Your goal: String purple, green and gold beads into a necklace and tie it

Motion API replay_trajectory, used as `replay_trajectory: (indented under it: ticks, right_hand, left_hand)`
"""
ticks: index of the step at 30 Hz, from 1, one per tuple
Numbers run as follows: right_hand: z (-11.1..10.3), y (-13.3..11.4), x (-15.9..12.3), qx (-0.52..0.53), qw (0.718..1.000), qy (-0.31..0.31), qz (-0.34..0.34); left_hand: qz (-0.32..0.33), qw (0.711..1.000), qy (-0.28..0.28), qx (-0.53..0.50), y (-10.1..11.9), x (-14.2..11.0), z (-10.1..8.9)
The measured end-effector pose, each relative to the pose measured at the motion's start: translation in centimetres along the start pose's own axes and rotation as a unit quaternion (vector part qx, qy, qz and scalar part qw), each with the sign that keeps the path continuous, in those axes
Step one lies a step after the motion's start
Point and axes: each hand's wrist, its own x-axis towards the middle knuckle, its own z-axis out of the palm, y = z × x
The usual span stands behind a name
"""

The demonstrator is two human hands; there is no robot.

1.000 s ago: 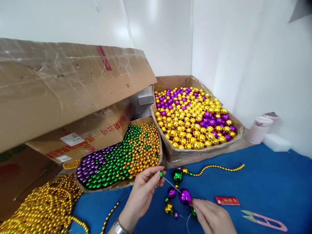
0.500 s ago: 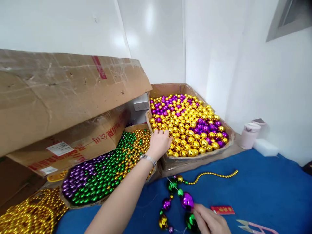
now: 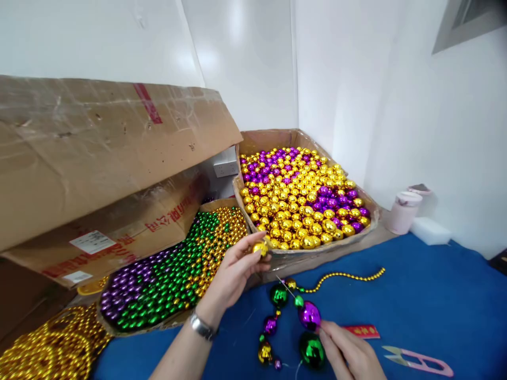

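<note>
Between the fingertips of my left hand [image 3: 243, 264] is a shiny gold bead [image 3: 260, 248], held just in front of the large bead box. My right hand [image 3: 350, 348] pinches a large purple bead [image 3: 309, 315] at its lower right side. A small green bead [image 3: 298, 301] sits against it, and a thin needle [image 3: 285, 285] sticks out beyond, pointing up and left. Below hangs a big green bead [image 3: 312, 349]. More strung beads, including another green bead [image 3: 279, 294] and a gold bead [image 3: 265, 352], curve over the blue cloth to the left.
A carton [image 3: 272, 252] of gold and purple beads stands behind. A second carton [image 3: 138, 331] holds small green, purple and gold beads. Gold bead strands [image 3: 51, 343] lie at left. Pink thread snips [image 3: 420, 361], a red packet [image 3: 363, 331] and a pink jar [image 3: 404, 212] are on the right.
My left hand has come out of the gold and purple bead box, moving down with a gold bead and turning over. My right hand stays at the purple bead, shifted slightly right.
</note>
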Motion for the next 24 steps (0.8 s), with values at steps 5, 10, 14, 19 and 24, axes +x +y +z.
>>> replay_trajectory:
  ticks: [5, 10, 14, 19, 24]
  right_hand:
    - [1.2, 0.1, -1.0, 0.016, 0.999, -0.037, -0.016]
    - [1.9, -0.3, -1.0, -0.012, 0.997, -0.061, -0.037]
    - [2.1, -0.4, -1.0, -0.039, 0.996, -0.062, -0.044]
    - [2.4, 0.2, -1.5, -0.095, 0.989, -0.094, -0.068]
    - [2.7, 0.1, -1.3, -0.082, 0.989, -0.109, -0.053]
  left_hand:
    - [-0.071, 0.970, 0.058, -0.227, -2.5, -5.4, -1.0]
    - [-0.079, 0.966, 0.072, -0.234, -3.0, -6.7, -1.4]
    - [-0.078, 0.974, 0.064, -0.201, -2.8, -7.2, -1.7]
    - [-0.065, 0.993, 0.055, -0.077, -2.8, -7.7, -1.8]
    - [-0.058, 0.998, 0.010, -0.036, -2.6, -8.2, -0.6]
